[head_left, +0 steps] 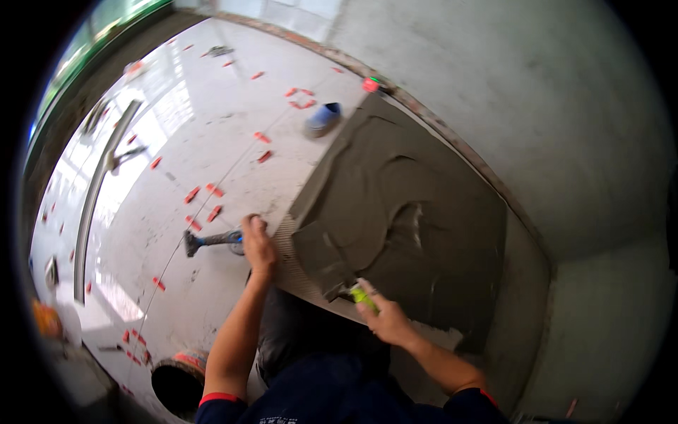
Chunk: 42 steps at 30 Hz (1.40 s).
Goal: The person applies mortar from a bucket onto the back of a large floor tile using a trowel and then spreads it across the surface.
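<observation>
A large tile (286, 244) lies with its ribbed back up in front of me, most of it coated with smooth grey mortar (438, 240). My right hand (390, 324) grips a trowel (364, 297) by its yellow-green handle; the blade rests in the mortar near the tile's near edge. At the tile's left side, my left hand (259, 249) is closed with its fingers curled at the edge, though part of the grip is hidden. Just left of that hand, a black and blue handled tool (215, 240) lies on the floor.
Red levelling wedges (192, 194) dot the shiny tiled floor (233, 155). A blue cup-like container (325, 119) and a small red-green device (371, 84) stand beyond the mortar. A long metal straightedge (99, 198) lies left; a bucket (180, 378) sits lower left. Bare walls (508, 92) border the right.
</observation>
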Each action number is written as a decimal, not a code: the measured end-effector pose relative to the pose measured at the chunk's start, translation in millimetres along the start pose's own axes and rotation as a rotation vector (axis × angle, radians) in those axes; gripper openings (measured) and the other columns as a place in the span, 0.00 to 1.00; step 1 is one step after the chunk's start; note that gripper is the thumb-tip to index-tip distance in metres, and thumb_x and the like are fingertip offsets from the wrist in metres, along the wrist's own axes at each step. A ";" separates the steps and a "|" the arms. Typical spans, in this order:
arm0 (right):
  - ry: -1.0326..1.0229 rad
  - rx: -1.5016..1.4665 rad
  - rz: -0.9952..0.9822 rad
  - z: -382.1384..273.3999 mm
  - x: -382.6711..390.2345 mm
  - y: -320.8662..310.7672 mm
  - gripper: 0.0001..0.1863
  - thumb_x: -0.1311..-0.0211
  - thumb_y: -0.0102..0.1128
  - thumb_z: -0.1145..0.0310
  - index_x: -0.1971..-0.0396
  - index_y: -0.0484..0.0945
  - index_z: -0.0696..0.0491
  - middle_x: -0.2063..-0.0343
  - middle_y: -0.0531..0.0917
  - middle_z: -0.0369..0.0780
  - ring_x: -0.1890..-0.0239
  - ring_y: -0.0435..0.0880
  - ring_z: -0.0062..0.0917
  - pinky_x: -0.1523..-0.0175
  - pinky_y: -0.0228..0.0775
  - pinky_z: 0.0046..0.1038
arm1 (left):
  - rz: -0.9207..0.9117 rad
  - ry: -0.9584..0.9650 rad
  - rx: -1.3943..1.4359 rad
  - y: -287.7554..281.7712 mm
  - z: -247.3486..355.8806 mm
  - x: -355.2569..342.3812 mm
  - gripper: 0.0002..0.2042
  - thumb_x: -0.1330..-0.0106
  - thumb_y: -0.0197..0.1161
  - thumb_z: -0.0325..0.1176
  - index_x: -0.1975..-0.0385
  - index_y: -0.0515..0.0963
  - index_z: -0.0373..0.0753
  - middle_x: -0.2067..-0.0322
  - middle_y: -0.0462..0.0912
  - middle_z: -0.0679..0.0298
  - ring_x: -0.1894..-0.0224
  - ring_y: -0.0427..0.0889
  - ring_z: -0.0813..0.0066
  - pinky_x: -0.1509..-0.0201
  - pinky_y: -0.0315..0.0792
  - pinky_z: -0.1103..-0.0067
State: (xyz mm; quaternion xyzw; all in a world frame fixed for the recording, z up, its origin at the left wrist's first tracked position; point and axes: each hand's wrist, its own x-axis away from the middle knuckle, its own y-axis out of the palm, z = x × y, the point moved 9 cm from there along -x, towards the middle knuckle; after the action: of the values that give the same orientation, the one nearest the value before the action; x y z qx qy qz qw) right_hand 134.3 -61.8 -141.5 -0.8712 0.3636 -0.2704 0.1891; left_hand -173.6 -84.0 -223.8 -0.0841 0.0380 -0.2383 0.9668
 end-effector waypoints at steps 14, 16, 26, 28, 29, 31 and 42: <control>0.463 0.424 0.985 177.5 93.2 -213.1 0.25 0.39 0.49 0.59 0.42 0.63 0.48 0.69 0.79 0.53 0.65 0.79 0.47 0.62 0.72 0.39 | -0.192 0.366 -0.184 12.9 17.0 -0.2 0.12 0.32 0.34 0.32 0.68 0.66 0.32 0.72 0.65 0.57 0.71 0.67 0.66 0.63 0.63 0.73; 0.502 0.358 1.098 241.4 126.0 -261.5 0.24 0.38 0.48 0.58 0.43 0.65 0.48 0.75 0.79 0.46 0.78 0.78 0.35 0.73 0.71 0.34 | -0.227 0.409 -0.209 27.7 19.8 6.3 0.09 0.34 0.37 0.30 0.66 0.65 0.34 0.70 0.66 0.58 0.71 0.68 0.67 0.66 0.64 0.73; 0.251 -0.450 0.482 127.1 -30.4 -186.1 0.25 0.36 0.48 0.58 0.40 0.61 0.48 0.84 0.69 0.33 0.88 0.66 0.14 0.84 0.59 0.20 | -0.126 0.101 -0.056 13.5 -11.9 -11.8 0.16 0.33 0.38 0.42 0.63 0.69 0.36 0.74 0.73 0.56 0.72 0.71 0.64 0.63 0.65 0.72; 0.246 -0.402 0.340 92.9 -42.4 -144.6 0.26 0.36 0.48 0.58 0.39 0.61 0.47 0.84 0.69 0.33 0.88 0.65 0.13 0.84 0.59 0.19 | -0.111 0.028 0.014 17.0 -12.5 -9.6 0.16 0.32 0.39 0.42 0.64 0.68 0.35 0.78 0.73 0.58 0.74 0.71 0.67 0.65 0.65 0.73; 0.229 -0.373 0.277 74.1 -48.2 -125.1 0.26 0.36 0.48 0.58 0.39 0.61 0.47 0.84 0.69 0.33 0.88 0.64 0.13 0.84 0.59 0.19 | -0.102 0.041 0.046 14.3 -13.9 -9.6 0.16 0.32 0.39 0.43 0.64 0.68 0.35 0.79 0.73 0.58 0.74 0.71 0.69 0.65 0.65 0.74; 0.203 -0.319 0.151 48.1 -50.6 -81.0 0.26 0.36 0.48 0.58 0.39 0.61 0.46 0.84 0.68 0.32 0.87 0.64 0.12 0.83 0.60 0.18 | -0.092 0.029 0.081 8.6 -14.7 -10.0 0.17 0.32 0.40 0.43 0.66 0.68 0.33 0.79 0.73 0.59 0.75 0.71 0.70 0.67 0.66 0.75; -0.234 0.376 -0.095 -17.0 -9.2 -15.5 0.26 0.38 0.50 0.58 0.41 0.62 0.50 0.66 0.80 0.51 0.62 0.79 0.46 0.58 0.69 0.38 | -0.047 -0.150 0.455 -63.4 -63.8 -15.9 0.17 0.32 0.47 0.42 0.79 0.70 0.36 0.81 0.73 0.64 0.78 0.72 0.77 0.72 0.67 0.81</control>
State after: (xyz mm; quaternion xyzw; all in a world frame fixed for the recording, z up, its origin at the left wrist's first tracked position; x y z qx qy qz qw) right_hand 126.8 -47.0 -123.2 -0.8621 0.2411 -0.2392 0.3761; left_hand -223.8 -141.1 -274.5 0.1176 -0.0904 -0.2564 0.9551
